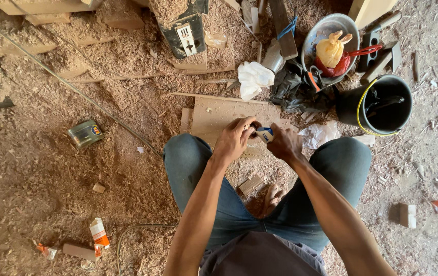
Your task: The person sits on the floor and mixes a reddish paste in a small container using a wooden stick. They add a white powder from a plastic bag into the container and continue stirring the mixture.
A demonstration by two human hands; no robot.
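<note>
We see a floor deep in sawdust (127, 168) all round, w/ the person squatting in blue jeans (193, 168), knees either side of the fingers. Just beyond the fingertips lies a flat plywood board (219, 113), dusted w/ shavings. Further out & to the right of the fingers stands a black bucket (354, 105) w/ a yellow rim wire, and past it a metal bowl (313, 38) holding a yellow bag and a red one. Straight ahead of the fingers, well apart, sit a crumpled white cloth (254, 77) & a black plastic bag (293, 87). Far to the left of the fingers lies a small tin (85, 134) on its side; back toward the body on that side, an orange-and-white carton (99, 232). Left hand (234, 139) curls its fingers (244, 125) closed round one end of a small white-and-blue object (264, 134); right hand (284, 144) grips the other end, fingers folded tight. The object sits between both hands, just above the board's near edge. We can't tell what it is, too small.
</note>
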